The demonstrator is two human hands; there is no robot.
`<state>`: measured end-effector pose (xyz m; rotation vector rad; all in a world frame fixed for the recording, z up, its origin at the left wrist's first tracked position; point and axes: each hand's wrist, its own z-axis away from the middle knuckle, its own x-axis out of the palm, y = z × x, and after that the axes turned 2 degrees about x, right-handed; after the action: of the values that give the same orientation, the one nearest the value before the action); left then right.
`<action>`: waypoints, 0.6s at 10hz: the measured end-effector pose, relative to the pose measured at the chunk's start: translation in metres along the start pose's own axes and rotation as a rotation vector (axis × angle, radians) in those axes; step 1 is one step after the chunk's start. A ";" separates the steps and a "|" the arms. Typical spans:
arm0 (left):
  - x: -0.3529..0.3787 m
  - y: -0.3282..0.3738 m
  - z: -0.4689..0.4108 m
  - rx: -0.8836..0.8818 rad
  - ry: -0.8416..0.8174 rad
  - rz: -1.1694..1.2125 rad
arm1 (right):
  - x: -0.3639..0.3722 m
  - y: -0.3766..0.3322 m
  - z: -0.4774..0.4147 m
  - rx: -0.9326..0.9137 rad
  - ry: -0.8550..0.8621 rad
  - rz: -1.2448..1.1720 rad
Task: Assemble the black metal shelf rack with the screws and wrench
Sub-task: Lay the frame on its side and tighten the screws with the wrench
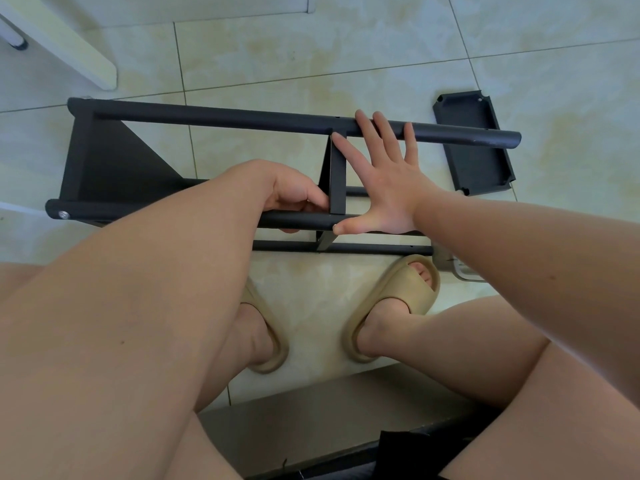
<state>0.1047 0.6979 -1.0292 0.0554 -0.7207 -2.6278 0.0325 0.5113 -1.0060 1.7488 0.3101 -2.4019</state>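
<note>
A person sits looking down at a black tubular metal shelf rack (214, 121) that lies on its side on the pale tiled floor (311, 46), just beyond their feet in beige foam slippers (398, 299).

A solid black end panel (104, 161) closes the rack's left end. A narrow black middle shelf panel (337, 174) stands on edge across the rack, between its far tube (450, 135) and its near tube (298, 221).

The hands sit apart, one on each side of that middle panel. The left hand (294, 192) curls around the near tube just left of the panel, probably to keep the frame from rolling. The right hand (384, 178) is spread flat and holds nothing. Its fingers rest on the far tube and its thumb touches the near tube. This looks like bracing both tubes so the panel stays square and lined up with its holes.

A silver screw head (63, 214) shows at the rack's near left corner, so that joint seems already fastened. A second loose black shelf panel (474, 147) lies flat on the floor beyond the rack's right end, apparently waiting its turn. No wrench is in view.
</note>
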 end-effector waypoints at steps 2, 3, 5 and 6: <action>-0.001 -0.001 0.002 0.046 -0.035 0.023 | 0.001 0.000 0.000 -0.001 0.006 0.001; -0.001 -0.001 0.003 0.057 -0.047 0.022 | 0.001 0.001 -0.001 -0.002 0.008 0.000; -0.002 0.000 0.005 0.069 -0.062 0.012 | 0.001 0.001 -0.001 -0.001 0.006 0.004; -0.002 0.000 0.005 0.075 -0.062 0.030 | 0.002 0.001 -0.001 -0.001 0.003 0.004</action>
<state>0.1062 0.7010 -1.0248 -0.0151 -0.8339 -2.5831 0.0328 0.5107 -1.0078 1.7518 0.3080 -2.3963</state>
